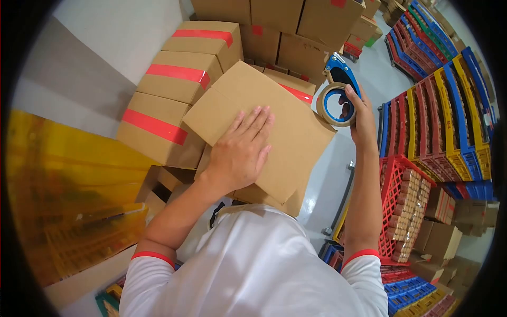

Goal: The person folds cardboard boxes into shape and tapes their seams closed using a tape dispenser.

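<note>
In front of me is a brown cardboard box (296,142), seen from above, with flaps at its edges. My left hand (240,150) lies flat on its top, fingers stretched out and holding nothing. To the right, my right hand (362,113) grips a blue tape dispenser (338,71) fitted with a roll of brown tape (321,105). The roll sits at the right edge of the box, and its lower side appears to touch the cardboard there. Part of the dispenser's handle is hidden by my fingers.
Boxes sealed with red tape (156,127) stand to the left, and more cartons (274,16) are stacked behind. On the right are piled coloured crates (438,116) and a red crate (388,206) beside packed brown goods. A yellow translucent sheet (68,179) hangs at the left.
</note>
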### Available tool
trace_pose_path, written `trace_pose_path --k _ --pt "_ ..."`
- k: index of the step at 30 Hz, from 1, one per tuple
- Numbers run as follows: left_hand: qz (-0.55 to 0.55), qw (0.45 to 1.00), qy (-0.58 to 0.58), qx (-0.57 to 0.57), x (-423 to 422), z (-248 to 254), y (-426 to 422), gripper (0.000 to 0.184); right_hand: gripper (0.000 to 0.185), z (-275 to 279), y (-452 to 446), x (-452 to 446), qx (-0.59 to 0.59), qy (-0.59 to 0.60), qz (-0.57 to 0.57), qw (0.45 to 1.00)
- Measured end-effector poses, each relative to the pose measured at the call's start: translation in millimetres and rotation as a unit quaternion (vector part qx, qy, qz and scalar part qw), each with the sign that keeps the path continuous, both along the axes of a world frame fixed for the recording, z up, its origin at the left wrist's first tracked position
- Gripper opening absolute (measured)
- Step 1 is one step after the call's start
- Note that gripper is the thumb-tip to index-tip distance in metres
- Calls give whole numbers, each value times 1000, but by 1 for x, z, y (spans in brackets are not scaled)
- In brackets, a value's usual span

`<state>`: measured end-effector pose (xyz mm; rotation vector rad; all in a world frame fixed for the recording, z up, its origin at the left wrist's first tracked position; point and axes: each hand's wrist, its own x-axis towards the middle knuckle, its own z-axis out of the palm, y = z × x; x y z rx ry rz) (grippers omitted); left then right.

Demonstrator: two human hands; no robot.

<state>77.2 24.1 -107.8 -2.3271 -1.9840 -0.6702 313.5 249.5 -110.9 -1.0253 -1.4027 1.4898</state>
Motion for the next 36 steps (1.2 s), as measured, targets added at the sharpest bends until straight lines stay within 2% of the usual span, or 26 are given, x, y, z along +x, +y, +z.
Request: trace_pose_path --k 5,7,11,12,14,17,20,23,25,26,27,28,29,30,31,32,34,36 --pt "11 1000 0 -4 2 0 -3 60 57 13 -8 -12 64 30 -28 997" --pt "7 1000 1 4 2 -2 -3 60 61 15 -5 -12 81 -60 -8 995" --pt "12 1000 -8 12 2 -2 -3 61 61 36 -22 -18 123 -87 -8 988" --pt "9 1000 -10 18 1 -1 -3 61 62 42 -34 -20 250 -106 -9 962" --pt "10 1000 -17 20 1 -2 -3 60 65 53 -69 -25 391 -136 11 910" --pt "12 1000 -28 8 1 0 -1 58 72 71 -138 -31 380 -316 51 868" --pt "10 998 -41 -36 0 4 -1 53 75 62 -159 -27 424 -300 33 854" --pt "8 997 -61 38 -3 -1 -1 46 71 64 -166 -12 450 -310 68 835" --pt "-15 988 -96 120 -8 -2 6 36 70 60 -166 -4 452 -323 66 829" --pt "-12 987 -97 126 -15 1 8 36 69 55 -165 0 454 -311 57 833" --pt "-7 980 -193 56 -24 15 7 34 70 51 -164 4 455 -299 48 838" --pt "-3 958 -286 -16 -31 27 7 36 70 48 -166 7 453 -309 44 835" --pt "0 958 -286 -14 -35 36 11 36 70 46 -166 7 455 -307 47 835" --pt "-2 871 -457 -181 -37 44 16 41 70 44 -167 7 457 -299 41 837" --pt "-6 726 -600 -336 -36 47 19 47 70 43 -169 7 460 -291 34 838" --pt "-5 726 -601 -334 -33 46 21 47 70 44 -169 7 461 -291 36 838" --pt "-58 624 -666 -404 -24 38 29 55 68 47 -168 5 474 -304 38 825" --pt "-87 615 -698 -356 -15 27 35 54 71 48 -166 1 485 -299 31 821"
